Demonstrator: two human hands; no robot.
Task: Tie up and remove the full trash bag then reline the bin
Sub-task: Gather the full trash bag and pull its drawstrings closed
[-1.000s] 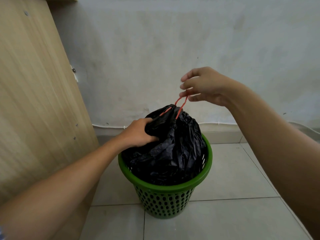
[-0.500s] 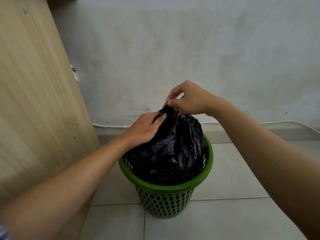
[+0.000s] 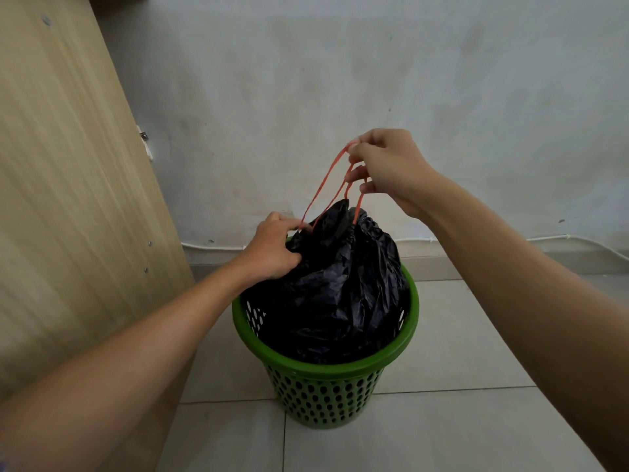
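A full black trash bag (image 3: 340, 294) bulges out of a green perforated bin (image 3: 323, 393) on the tiled floor. Its mouth is gathered shut at the top. Red drawstring loops (image 3: 328, 180) rise from the gathered neck. My right hand (image 3: 388, 168) pinches the tops of the loops, held up and to the right above the bag. My left hand (image 3: 275, 248) grips the bunched plastic at the bag's neck on its left side, where one drawstring strand meets my fingers.
A wooden panel (image 3: 68, 199) leans close on the left of the bin. A grey wall (image 3: 340, 97) stands right behind, with a white cable (image 3: 544, 239) along its base. Pale floor tiles (image 3: 459, 352) spread to the right and front.
My right hand has gone from the bag's neck up and to the right, drawing the red drawstring loops out long. My left hand stays gripping the neck.
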